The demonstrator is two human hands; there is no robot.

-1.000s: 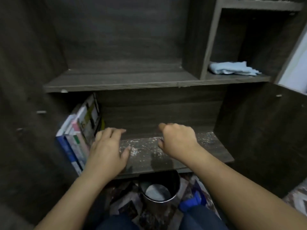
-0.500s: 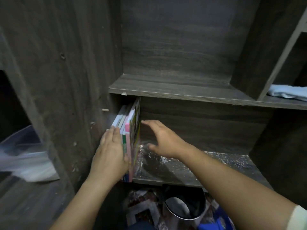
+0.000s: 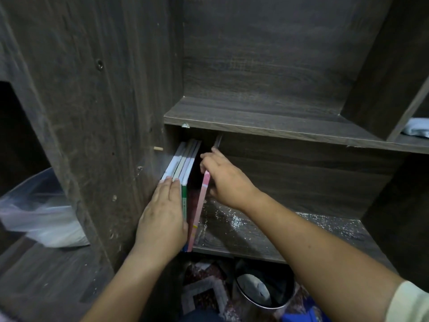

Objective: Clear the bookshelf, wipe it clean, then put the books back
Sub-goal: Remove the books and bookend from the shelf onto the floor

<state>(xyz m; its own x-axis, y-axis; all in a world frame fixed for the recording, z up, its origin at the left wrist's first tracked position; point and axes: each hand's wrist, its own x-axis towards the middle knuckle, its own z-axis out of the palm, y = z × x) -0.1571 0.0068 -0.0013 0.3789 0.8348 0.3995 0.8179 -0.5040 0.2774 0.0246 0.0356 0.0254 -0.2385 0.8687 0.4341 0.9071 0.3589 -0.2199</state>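
Right hand curls its fingers over the top edge of a pink-spined book, which leans away from its neighbours at the left end of the lower shelf. The left hand lies flat, fingers straight and together, against the spines of the other books, which stand upright against the side panel. A dark gap separates the two groups. White specks litter the bare board to the right. A pale blue cloth sits in the compartment at far right, well apart from both hands.

These look like slim softcover volumes: light singly, likely to bend if lifted by one corner, with glossy covers that could slide against each other. The surer hold appears to be across the spine, thumb on one cover and fingers on the other. Taken together they would need a hand under the lower edges.
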